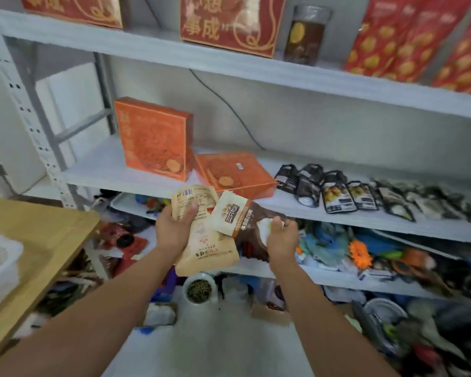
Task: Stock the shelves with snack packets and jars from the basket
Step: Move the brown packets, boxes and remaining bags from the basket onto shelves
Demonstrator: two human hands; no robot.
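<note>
My left hand (174, 227) grips a tan paper snack packet (204, 251) held upside down, its thumb pressed on the front. My right hand (282, 238) holds a brown and cream snack packet (235, 217) by its dark end; this packet overlaps the tan one. Both packets hang in front of the middle shelf (283, 206), just below its front edge. A row of several small dark snack packets (337, 193) lies on that shelf to the right. A glass jar (305, 36) stands on the top shelf (229, 65).
Two orange boxes (158, 140) sit on the middle shelf's left part, one upright and one flat. Red boxes and red packets (408, 39) line the top shelf. Lower shelves hold mixed clutter. A wooden table (38, 235) with a white tub (0, 265) stands at left.
</note>
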